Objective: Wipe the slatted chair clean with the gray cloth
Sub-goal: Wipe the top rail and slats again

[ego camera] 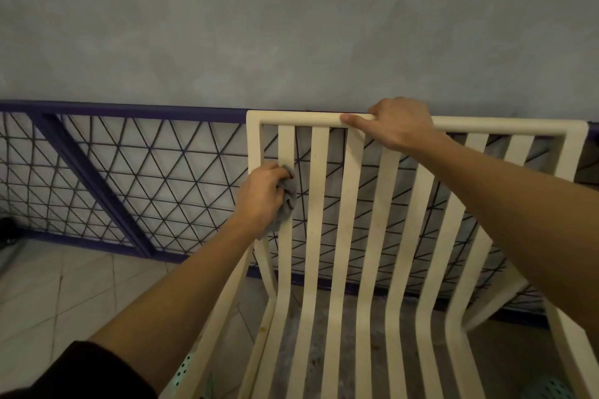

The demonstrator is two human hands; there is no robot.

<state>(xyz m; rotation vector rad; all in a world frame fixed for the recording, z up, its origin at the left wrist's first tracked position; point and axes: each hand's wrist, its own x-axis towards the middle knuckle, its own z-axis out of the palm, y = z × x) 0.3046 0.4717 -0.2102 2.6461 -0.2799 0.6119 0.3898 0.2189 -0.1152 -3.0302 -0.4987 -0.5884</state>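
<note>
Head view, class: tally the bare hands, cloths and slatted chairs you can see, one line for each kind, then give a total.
bare hands: 2 (left hand, right hand)
crumpled gray cloth: 1
cream slatted chair: 1
Total: 4

**Clearance round the chair back**

Narrow gaps between the slats of the slatted chair [348, 204]; purple mesh fence [94, 185] behind the backrest bars reach-through; right hand [395, 123] takes mid top rail; left hand [262, 194] with gray cloth [288, 201] fills the left-edge gap; tiled floor [64, 285] open on the left.
</note>
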